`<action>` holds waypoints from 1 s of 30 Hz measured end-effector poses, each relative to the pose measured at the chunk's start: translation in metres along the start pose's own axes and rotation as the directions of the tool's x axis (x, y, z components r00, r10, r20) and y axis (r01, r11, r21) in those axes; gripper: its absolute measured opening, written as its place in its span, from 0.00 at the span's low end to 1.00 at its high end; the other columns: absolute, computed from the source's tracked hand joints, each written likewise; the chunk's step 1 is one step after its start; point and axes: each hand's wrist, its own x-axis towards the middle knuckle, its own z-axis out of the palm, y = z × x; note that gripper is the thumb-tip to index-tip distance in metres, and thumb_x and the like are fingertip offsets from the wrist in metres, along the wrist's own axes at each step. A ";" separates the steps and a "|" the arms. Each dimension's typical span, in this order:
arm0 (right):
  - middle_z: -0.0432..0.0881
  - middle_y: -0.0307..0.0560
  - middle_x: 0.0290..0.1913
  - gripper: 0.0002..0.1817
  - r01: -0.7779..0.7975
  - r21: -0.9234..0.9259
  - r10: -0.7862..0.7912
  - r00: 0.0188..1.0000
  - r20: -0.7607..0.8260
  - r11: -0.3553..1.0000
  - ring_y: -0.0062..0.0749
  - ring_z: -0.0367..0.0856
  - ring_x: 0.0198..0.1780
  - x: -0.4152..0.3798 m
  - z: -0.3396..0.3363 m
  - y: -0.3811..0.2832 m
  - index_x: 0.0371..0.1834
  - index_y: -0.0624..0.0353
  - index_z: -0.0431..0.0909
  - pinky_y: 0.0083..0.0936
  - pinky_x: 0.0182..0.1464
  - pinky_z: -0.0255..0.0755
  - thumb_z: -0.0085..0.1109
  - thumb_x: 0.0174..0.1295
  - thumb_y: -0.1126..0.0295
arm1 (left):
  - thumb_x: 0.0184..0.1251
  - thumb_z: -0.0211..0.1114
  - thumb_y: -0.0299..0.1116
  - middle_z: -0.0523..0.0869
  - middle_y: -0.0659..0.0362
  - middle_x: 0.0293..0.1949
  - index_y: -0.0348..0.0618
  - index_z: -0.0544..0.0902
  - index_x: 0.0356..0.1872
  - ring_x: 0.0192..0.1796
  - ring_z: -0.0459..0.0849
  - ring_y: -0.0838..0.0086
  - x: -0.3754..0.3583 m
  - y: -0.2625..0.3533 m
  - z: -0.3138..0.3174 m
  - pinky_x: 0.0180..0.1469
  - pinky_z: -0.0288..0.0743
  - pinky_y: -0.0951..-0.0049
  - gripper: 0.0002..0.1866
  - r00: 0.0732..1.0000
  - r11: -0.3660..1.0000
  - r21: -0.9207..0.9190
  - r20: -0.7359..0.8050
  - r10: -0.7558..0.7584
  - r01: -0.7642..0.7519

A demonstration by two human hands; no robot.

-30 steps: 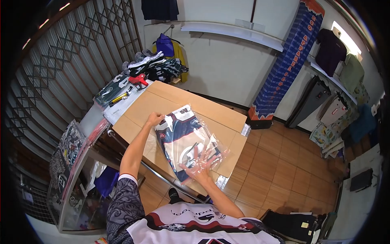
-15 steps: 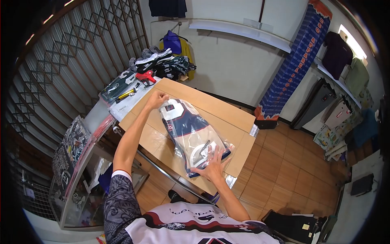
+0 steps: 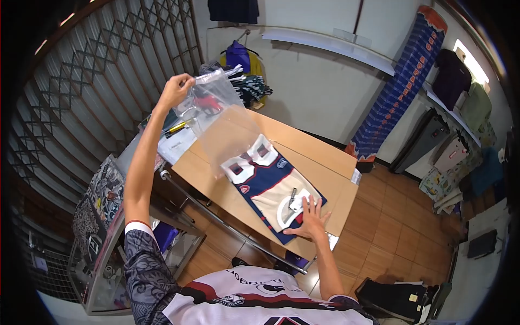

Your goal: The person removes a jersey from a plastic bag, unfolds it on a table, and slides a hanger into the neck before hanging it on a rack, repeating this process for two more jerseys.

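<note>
**Sliding the clear bag [image 3: 225,127] off the folded jersey [image 3: 276,187]**

Has lifted the left hand [image 3: 177,89] away since half a second ago, pinching the bag's end and uncovering most of the jersey on the cardboard [image 3: 326,168]. Touching the jersey's lower end with the right hand [image 3: 311,221], fingers spread wide. Little margin at the near edge, more cardboard on the far side, tiled floor [image 3: 392,216] rightward.

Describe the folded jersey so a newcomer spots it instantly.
Start at the brown cardboard in mid-picture. The folded jersey lies on it, its near end under the spread right hand. Unlike the see-through bag at its far end, it is navy and cream with large white figures.
</note>
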 end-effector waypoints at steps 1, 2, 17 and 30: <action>0.37 0.54 0.92 0.90 0.001 0.010 -0.001 1.000 -0.009 1.000 0.61 0.27 0.90 -0.001 -0.002 -0.001 0.91 0.52 0.42 0.88 0.77 0.29 0.82 0.23 0.22 | 0.81 0.66 0.40 0.87 0.57 0.31 0.35 0.88 0.47 0.36 0.80 0.77 -0.002 0.004 -0.021 0.41 0.76 0.68 0.15 1.000 1.000 0.003 -0.010 0.012 -0.012; 0.38 0.54 0.92 0.89 0.005 0.020 -0.005 1.000 -0.015 1.000 0.61 0.30 0.91 -0.002 -0.006 -0.003 0.91 0.52 0.44 0.88 0.77 0.32 0.83 0.24 0.24 | 0.83 0.65 0.40 0.86 0.60 0.32 0.34 0.87 0.47 0.38 0.79 0.80 -0.005 0.009 -0.041 0.43 0.76 0.71 0.16 1.000 1.000 0.007 -0.020 0.021 -0.021; 0.74 0.68 0.76 0.49 0.695 0.589 -0.410 0.719 -0.561 0.412 0.52 0.74 0.78 0.117 -0.040 -0.309 0.82 0.70 0.61 0.39 0.78 0.65 0.78 0.66 0.56 | 0.75 0.69 0.32 0.90 0.55 0.38 0.40 0.85 0.46 0.32 0.81 0.64 -0.179 0.088 -0.222 0.38 0.77 0.66 0.07 0.942 0.909 0.247 0.101 0.321 -0.336; 0.92 0.49 0.44 0.14 0.494 0.867 -0.548 0.709 -0.443 -0.062 0.28 0.91 0.40 0.202 -0.061 -0.507 0.49 0.60 0.85 0.24 0.41 0.86 0.64 0.79 0.60 | 0.67 0.79 0.42 0.90 0.53 0.35 0.42 0.83 0.48 0.37 0.88 0.62 -0.259 -0.057 -0.304 0.41 0.80 0.64 0.19 0.919 0.849 0.487 0.203 -0.337 0.203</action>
